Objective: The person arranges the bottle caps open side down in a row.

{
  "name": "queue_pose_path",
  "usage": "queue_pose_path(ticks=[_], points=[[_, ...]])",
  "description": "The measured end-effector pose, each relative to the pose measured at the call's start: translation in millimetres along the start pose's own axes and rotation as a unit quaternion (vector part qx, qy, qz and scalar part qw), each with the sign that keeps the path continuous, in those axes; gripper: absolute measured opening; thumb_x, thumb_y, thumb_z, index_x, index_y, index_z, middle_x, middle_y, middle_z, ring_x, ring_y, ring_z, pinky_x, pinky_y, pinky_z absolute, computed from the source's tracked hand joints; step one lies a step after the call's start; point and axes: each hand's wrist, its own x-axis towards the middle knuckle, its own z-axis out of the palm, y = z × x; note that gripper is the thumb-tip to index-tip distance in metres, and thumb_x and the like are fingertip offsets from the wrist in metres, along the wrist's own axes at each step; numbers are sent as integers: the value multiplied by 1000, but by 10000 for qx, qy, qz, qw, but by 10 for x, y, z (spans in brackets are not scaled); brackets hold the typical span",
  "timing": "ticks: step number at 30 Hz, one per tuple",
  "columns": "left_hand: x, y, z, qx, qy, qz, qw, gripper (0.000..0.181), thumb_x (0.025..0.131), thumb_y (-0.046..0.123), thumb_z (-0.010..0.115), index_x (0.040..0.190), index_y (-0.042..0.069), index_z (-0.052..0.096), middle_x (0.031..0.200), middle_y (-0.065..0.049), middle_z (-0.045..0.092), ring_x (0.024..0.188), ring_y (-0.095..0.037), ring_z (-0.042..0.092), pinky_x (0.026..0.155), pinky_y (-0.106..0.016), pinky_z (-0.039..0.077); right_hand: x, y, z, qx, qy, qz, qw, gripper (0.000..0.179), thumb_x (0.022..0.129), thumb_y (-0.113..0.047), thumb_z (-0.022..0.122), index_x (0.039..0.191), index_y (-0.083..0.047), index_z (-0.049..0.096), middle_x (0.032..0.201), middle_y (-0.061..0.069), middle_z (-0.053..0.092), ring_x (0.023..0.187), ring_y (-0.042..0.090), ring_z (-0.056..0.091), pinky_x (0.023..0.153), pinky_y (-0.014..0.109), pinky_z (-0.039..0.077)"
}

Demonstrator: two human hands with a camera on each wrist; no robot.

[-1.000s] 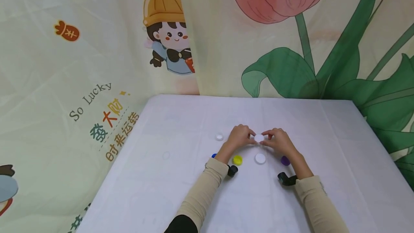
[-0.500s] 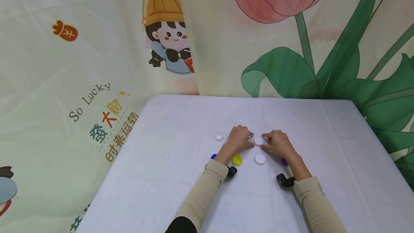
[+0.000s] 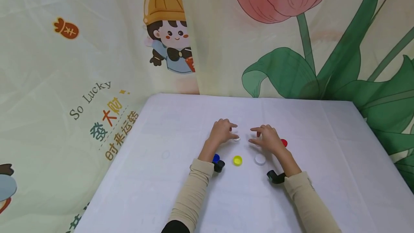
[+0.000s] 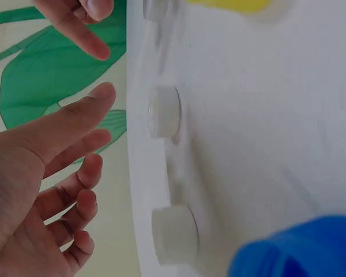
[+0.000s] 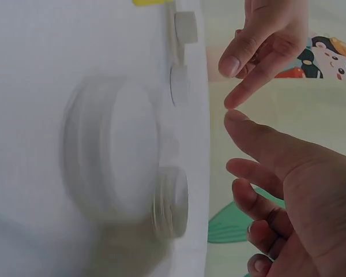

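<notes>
Lying beneath left hand (image 3: 221, 131): white cap (image 4: 165, 112)

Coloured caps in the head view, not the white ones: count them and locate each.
3: a blue cap near the left hand, a yellow cap right of that, a red cap beside the right hand. Others may be hidden.

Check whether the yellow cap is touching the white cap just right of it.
Apart. The head view shows a bare strip of white tabletop between the yellow cap and the white cap.
</notes>
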Motion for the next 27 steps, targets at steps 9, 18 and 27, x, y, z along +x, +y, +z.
queue_pose_path(ticks=[9,18,27], points=[[-37,-70,79,187,-80,44,9998,42,68,42,75,105,23,69,83,1,59,77,-17,48,69,-32,37,152,-182,278,-237,179,-169,9994,40,73,-34,74,107,-14,67,73,-2,53,75,17,43,68,30,32],[-40,-79,190,-46,68,10,10000,34,68,38,76,97,21,72,84,0,62,76,-16,49,70,-32,38,151,-239,385,-496,-1,-118,9987,36,73,-30,74,104,-13,68,71,-2,52,71,16,42,65,28,30],[-111,-42,179,-566,75,298,9979,35,68,42,75,95,20,72,69,7,53,68,-11,45,64,-26,34,51,-223,317,-284,267,-217,9990,28,73,-32,74,95,-14,71,73,-2,55,73,16,44,67,29,32]])
